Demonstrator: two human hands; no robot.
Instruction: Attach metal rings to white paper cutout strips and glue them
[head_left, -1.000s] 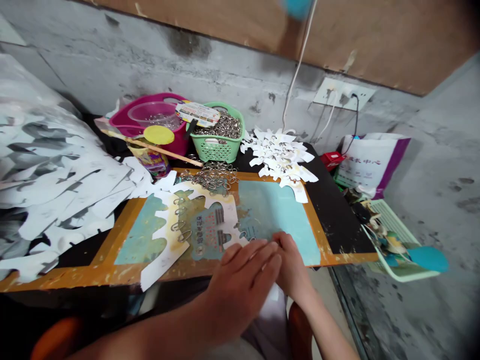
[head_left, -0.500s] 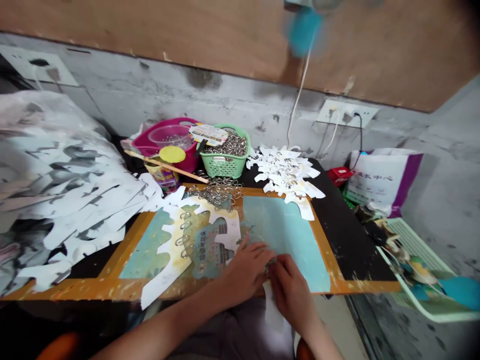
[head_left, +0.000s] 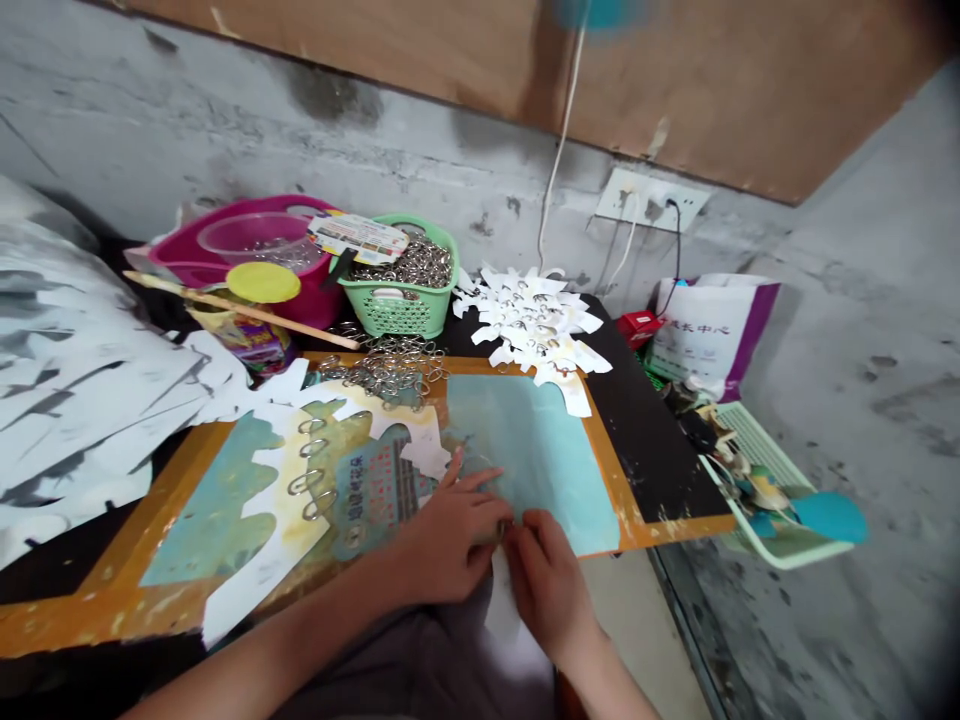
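Note:
At the table's front edge my left hand [head_left: 457, 535] and my right hand [head_left: 551, 590] meet fingertip to fingertip. A white cut-out strip [head_left: 504, 605] hangs below the pinch, held in my right fingers. My left thumb and index finger close on something small and dark at the strip's top, too small to make out; the other left fingers stretch out. Left of my hands lies a curved, scalloped white piece [head_left: 281, 500] with several metal rings [head_left: 307, 482] and a yellowish smear along it. A pile of loose metal rings [head_left: 394, 370] sits behind it.
A green basket [head_left: 397, 305] full of rings and a magenta basket [head_left: 315, 300] stand at the back. A wooden stick [head_left: 300, 327] lies across a yellow-lidded tub [head_left: 262, 283]. White pieces heap up at left [head_left: 67, 400] and back right [head_left: 532, 315]. A pale green basket [head_left: 810, 555] is at right.
The view has turned to the right, so everything on the table appears shifted left. My hands stay together at the strip; my left outer fingers are more spread.

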